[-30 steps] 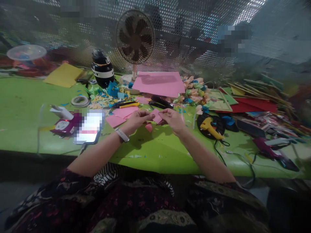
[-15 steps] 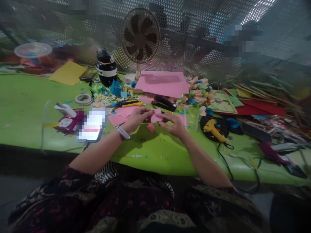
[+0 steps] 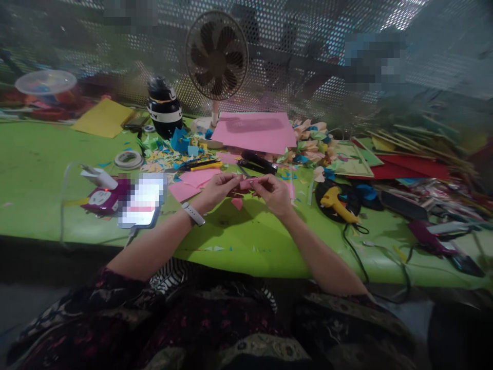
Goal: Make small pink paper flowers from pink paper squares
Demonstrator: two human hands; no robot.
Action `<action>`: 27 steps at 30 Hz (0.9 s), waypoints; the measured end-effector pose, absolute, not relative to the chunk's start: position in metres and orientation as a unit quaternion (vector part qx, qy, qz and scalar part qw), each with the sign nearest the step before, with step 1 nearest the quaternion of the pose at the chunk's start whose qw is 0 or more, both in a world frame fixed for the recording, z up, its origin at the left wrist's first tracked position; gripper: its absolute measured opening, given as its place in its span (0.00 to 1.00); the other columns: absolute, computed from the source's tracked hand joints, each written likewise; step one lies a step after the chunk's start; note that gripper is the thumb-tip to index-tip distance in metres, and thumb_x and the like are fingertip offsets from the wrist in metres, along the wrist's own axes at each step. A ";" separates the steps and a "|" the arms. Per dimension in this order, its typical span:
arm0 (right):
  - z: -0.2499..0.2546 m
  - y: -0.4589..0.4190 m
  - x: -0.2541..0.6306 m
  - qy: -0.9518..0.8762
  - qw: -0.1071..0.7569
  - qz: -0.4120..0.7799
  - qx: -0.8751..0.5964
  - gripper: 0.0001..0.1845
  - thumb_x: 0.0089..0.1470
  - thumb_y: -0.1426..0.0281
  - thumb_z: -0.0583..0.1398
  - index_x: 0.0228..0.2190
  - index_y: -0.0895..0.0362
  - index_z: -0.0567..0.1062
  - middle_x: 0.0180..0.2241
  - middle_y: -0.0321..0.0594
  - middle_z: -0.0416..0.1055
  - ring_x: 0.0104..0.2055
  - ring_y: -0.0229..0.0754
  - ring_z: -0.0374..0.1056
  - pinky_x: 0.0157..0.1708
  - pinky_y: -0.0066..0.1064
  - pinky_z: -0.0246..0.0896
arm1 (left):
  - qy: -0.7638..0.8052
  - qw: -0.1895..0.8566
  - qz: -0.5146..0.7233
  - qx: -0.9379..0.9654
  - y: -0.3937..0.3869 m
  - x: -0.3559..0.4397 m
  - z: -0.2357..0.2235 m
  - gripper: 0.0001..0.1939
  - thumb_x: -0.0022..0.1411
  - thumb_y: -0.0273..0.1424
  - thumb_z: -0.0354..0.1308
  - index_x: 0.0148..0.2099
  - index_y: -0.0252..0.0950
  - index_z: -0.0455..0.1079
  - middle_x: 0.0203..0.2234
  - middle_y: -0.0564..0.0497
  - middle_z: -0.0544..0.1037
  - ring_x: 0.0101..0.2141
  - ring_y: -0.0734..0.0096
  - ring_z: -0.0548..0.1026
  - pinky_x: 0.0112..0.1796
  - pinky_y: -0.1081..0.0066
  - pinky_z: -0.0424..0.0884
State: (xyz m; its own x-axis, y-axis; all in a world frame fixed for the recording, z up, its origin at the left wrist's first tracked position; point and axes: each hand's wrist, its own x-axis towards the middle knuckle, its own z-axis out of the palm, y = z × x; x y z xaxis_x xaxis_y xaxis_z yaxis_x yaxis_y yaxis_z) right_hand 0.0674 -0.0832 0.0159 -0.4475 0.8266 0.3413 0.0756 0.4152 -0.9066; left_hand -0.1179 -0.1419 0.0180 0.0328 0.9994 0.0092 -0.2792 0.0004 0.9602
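left hand (image 3: 219,191) and right hand (image 3: 275,195) hold pink paper (image 3: 247,183) in a tight pinch grip, where uneven pulling could tear it.

Green surface (image 3: 38,174), cluttered

Rnd grey desk fan (image 3: 216,62) at back; blk bottle w/ white band (image 3: 165,114) to its L. Flat yellow paper sheet (image 3: 103,117) further L. White tape roll (image 3: 128,165) nr maroon plastic socket box (image 3: 102,200), lit rectangular phone (image 3: 143,200) beside it. Yellow plastic glue gun (image 3: 336,203) on R.
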 end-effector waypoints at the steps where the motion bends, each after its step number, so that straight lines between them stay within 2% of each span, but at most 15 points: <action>1: 0.016 -0.084 0.067 -0.722 0.424 0.448 -0.312 0.25 0.49 0.46 0.67 0.32 0.56 0.74 0.28 0.37 0.75 0.25 0.36 0.70 0.27 0.31 0.69 | 0.413 0.580 0.560 0.424 -0.143 -0.118 0.019 0.26 0.53 0.53 0.68 0.36 0.32 0.75 0.30 0.45 0.82 0.31 0.67 0.81 0.36 0.66 0.78; 3: 0.015 -0.084 0.067 -0.719 0.428 0.450 -0.312 0.25 0.49 0.46 0.67 0.32 0.55 0.73 0.27 0.37 0.75 0.25 0.37 0.70 0.26 0.31 0.69 | 0.408 0.583 0.561 0.423 -0.144 -0.117 0.019 0.28 0.53 0.54 0.67 0.36 0.31 0.75 0.31 0.44 0.82 0.32 0.65 0.82 0.35 0.67 0.78; 8: 0.016 -0.085 0.067 -0.721 0.435 0.439 -0.315 0.24 0.49 0.47 0.68 0.31 0.55 0.73 0.24 0.35 0.73 0.24 0.37 0.70 0.24 0.30 0.67 | 0.405 0.560 0.553 0.466 -0.145 -0.117 0.017 0.24 0.46 0.41 0.76 0.41 0.31 0.77 0.35 0.45 0.83 0.35 0.67 0.82 0.37 0.70 0.77; 16: 0.016 -0.087 0.067 -0.722 0.440 0.434 -0.312 0.23 0.49 0.48 0.68 0.30 0.55 0.74 0.24 0.35 0.74 0.24 0.36 0.70 0.25 0.31 0.68 | 0.399 0.563 0.551 0.470 -0.144 -0.117 0.013 0.25 0.46 0.43 0.75 0.42 0.32 0.78 0.36 0.44 0.84 0.37 0.66 0.83 0.42 0.65 0.78; 20: 0.014 -0.086 0.067 -0.722 0.446 0.430 -0.308 0.21 0.49 0.50 0.68 0.30 0.55 0.74 0.24 0.35 0.74 0.24 0.36 0.70 0.25 0.30 0.68 | 0.401 0.560 0.551 0.471 -0.144 -0.117 0.013 0.25 0.47 0.44 0.75 0.42 0.32 0.78 0.35 0.45 0.84 0.36 0.67 0.83 0.41 0.66 0.79; 27: 0.014 -0.086 0.066 -0.718 0.448 0.434 -0.310 0.23 0.48 0.48 0.68 0.30 0.55 0.74 0.24 0.35 0.74 0.23 0.35 0.69 0.25 0.30 0.69 | 0.413 0.551 0.543 0.481 -0.145 -0.117 0.014 0.25 0.49 0.46 0.73 0.42 0.31 0.77 0.36 0.44 0.84 0.36 0.66 0.83 0.40 0.67 0.78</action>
